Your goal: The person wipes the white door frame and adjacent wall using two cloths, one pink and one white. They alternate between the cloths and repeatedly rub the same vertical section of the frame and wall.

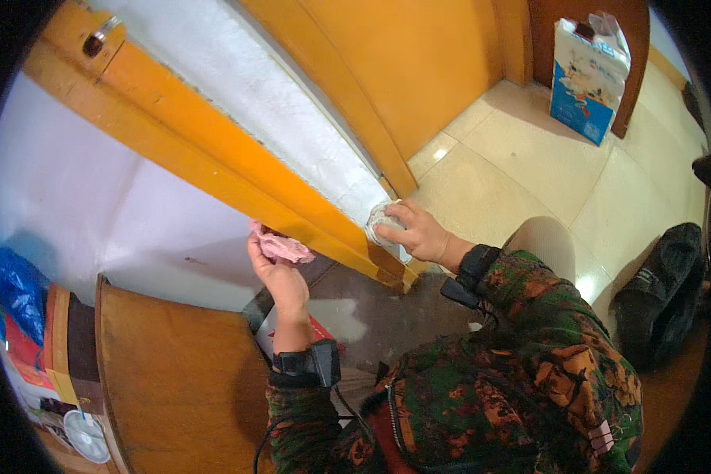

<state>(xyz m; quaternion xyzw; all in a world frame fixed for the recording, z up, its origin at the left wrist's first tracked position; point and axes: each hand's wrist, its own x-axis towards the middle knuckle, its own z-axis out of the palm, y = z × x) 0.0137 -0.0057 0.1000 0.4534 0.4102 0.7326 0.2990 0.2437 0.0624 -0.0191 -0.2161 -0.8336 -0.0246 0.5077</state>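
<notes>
My left hand (278, 278) grips a crumpled pink cloth (285, 246) at the left side of an orange-brown wooden door frame (237, 178). On the frame's other side, my right hand (418, 231) presses a wadded pale grey-white cloth (380, 224) near the bottom of the white wall strip (284, 101). The fingers partly cover that wad. Each wrist wears a black strap with a small box. A metal strike plate (102, 35) sits high on the frame.
A blue-and-white package (589, 83) stands on the tiled floor (521, 160) at the upper right. A wooden cabinet panel (178, 361) rises at lower left, with a blue plastic bag (19, 296) beyond it. Dark boots or shoes (657, 290) are at the right. A wooden door (415, 65) stands behind.
</notes>
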